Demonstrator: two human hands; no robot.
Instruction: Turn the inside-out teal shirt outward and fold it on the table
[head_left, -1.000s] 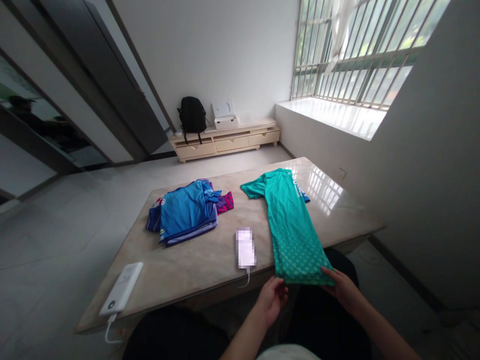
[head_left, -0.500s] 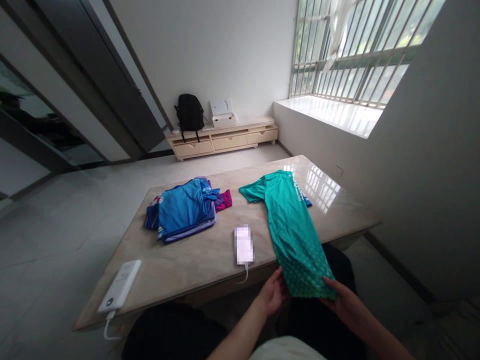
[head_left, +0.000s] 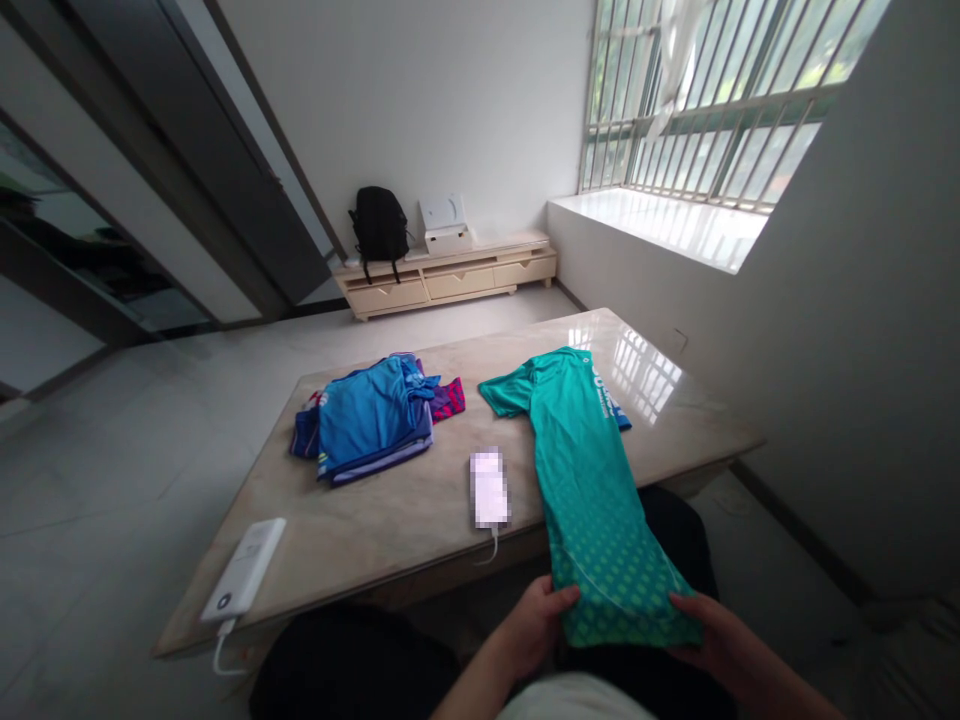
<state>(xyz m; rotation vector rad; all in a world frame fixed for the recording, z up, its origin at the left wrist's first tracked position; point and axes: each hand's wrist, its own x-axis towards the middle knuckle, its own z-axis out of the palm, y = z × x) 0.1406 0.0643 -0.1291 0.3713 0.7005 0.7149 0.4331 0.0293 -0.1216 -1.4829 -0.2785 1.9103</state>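
Observation:
A green short-sleeved shirt (head_left: 589,470), folded lengthwise, lies partly on the stone-topped table (head_left: 420,520) and runs over its front edge toward me. My left hand (head_left: 541,612) pinches the left side of its hem, thumb on top. At the right side of the hem, my right hand (head_left: 705,625) grips the cloth the same way, its other fingers hidden beneath. One sleeve spreads to the left on the tabletop, and white lettering shows along the right fold.
A stack of folded clothes (head_left: 371,420), blue on top, sits on the table's left half. A phone (head_left: 490,490) with a cable lies near the front edge. A white power bank (head_left: 246,568) is at the left corner. Beyond stands a low cabinet (head_left: 457,285) with a black backpack (head_left: 380,228).
Both hands have drawn the shirt's hem toward me and slightly apart, so the lower part hangs nearer and looks wider. The clothes stack, phone and power bank stay in place.

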